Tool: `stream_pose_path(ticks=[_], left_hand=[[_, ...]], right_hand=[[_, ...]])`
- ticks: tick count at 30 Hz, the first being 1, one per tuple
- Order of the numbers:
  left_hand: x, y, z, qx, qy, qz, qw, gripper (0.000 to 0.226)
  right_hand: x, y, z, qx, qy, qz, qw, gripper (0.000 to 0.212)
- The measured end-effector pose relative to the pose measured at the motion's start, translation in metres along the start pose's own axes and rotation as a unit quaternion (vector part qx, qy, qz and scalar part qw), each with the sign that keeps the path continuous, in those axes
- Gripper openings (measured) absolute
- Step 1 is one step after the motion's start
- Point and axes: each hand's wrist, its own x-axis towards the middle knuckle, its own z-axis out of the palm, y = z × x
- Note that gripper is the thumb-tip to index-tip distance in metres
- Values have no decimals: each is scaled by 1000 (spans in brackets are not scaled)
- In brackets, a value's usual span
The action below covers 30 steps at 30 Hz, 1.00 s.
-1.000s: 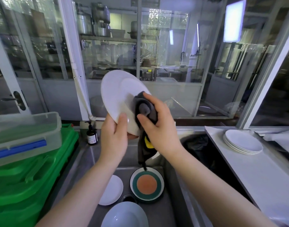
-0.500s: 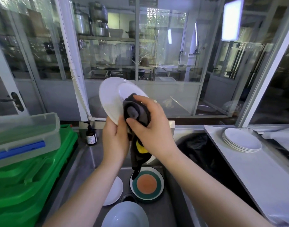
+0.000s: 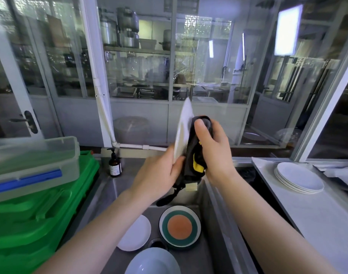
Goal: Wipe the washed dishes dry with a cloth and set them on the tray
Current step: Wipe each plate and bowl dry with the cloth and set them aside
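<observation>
Plate (image 3: 184,123) has turned edge-on since a second ago, above the sink (image 3: 214,214). Left hand (image 3: 157,175) grips its six o'clock rim; right hand (image 3: 212,147) clamps the cloth (image 3: 192,157) against it. Wiping likely moves to another face.

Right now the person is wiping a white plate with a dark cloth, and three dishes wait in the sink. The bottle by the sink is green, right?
Not quite. The head view shows the bottle is brown with a black pump; the rest holds.
</observation>
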Motion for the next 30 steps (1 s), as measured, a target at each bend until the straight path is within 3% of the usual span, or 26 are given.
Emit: stream_pose_path(ticks=[3, 5, 9, 11, 13, 16, 18, 19, 20, 22, 23, 24, 27, 30], left_hand=[[7, 4, -2, 160, -58, 19, 985, 58], [14, 9, -4, 233, -87, 30, 968, 73], [25, 18, -2, 352, -84, 130, 923, 66], [26, 20, 2, 385, -91, 166, 903, 62], [28, 14, 1, 370, -79, 166, 911, 60], [28, -11, -14, 185, -58, 42, 980, 66], [25, -30, -17, -5, -22, -102, 995, 60], [24, -38, -17, -118, -7, -186, 975, 55], [24, -41, -16, -258, -5, -276, 926, 47], [25, -43, -13, -506, -47, -397, 764, 37], [25, -44, -12, -572, -65, -415, 705, 37], [25, -44, -12, -606, -75, -417, 673, 35], [23, -47, -8, -633, -59, -403, 658, 22], [22, -49, -6, -604, -31, -381, 699, 24]], right_hand=[[-3, -2, -2, -3, -13, 23, 1000, 55], [-2, 1, -3, 20, 6, 50, 999, 54], [2, 16, -7, 163, 75, 111, 977, 24], [2, 23, -9, 244, 91, 134, 956, 19], [1, 30, -14, 295, 100, 152, 938, 24], [1, 36, -23, 327, 104, 187, 920, 40], [1, 41, -30, 331, 105, 207, 915, 47], [1, 42, -32, 332, 104, 211, 914, 48], [1, 44, -33, 333, 104, 211, 913, 47], [0, 46, -34, 329, 100, 200, 917, 40], [0, 46, -34, 314, 98, 188, 925, 31], [0, 48, -34, 292, 99, 176, 935, 21], [0, 53, -33, 259, 95, 164, 947, 15], [3, 59, -35, 240, 113, 162, 951, 20]])
